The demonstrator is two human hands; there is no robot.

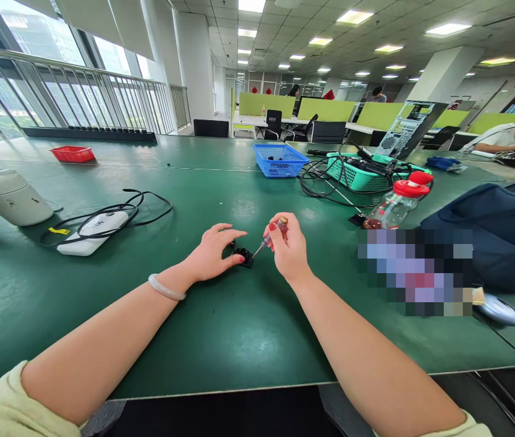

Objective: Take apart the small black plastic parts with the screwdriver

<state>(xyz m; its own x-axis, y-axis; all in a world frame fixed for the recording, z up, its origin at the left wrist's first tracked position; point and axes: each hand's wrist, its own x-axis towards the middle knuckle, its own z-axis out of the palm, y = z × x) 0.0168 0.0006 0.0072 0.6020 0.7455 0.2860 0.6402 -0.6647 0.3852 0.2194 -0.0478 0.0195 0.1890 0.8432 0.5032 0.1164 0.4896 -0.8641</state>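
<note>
My left hand (214,252) rests on the green table (221,328) with its fingers pressed on a small black part (243,256), holding it down. My right hand (287,247) is closed round a small screwdriver (270,237) with a reddish see-through handle. The screwdriver slants down to the left and its tip meets the black part. A pale bangle sits on my left wrist.
A white device with a looped black cable (98,227) lies to the left, a pale jug (9,197) beyond it. A red-capped bottle (396,205), a dark blue bag (489,243), a blue basket (280,159), a green basket with cables (362,173) and a red tray (73,153) stand farther off. A person sits at the far right.
</note>
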